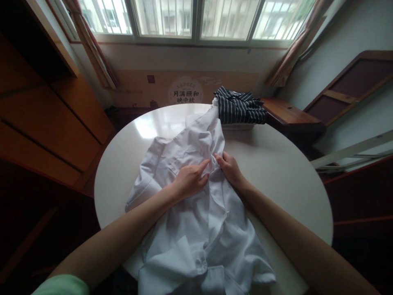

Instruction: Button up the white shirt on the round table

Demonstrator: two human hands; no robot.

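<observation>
A wrinkled white shirt [190,221] is spread over the round table, its collar end [201,262] towards me. At the front opening, about the middle of the shirt, my left hand [192,178] takes hold of the fabric, index finger and thumb at the edge and the other fingers curled beneath. Just to its right, my right hand [229,166] pinches the opposite edge of the opening between thumb and fingers. The fabric is bunched where the fingertips meet, and any button there is too small to make out.
A folded black-and-white striped garment [241,107] lies on a pale box [239,127] at the far right of the white table [276,176]. Wooden cabinets [58,119] stand left, a wooden bench [288,111] right. Behind are barred windows [166,18] and curtains [93,49].
</observation>
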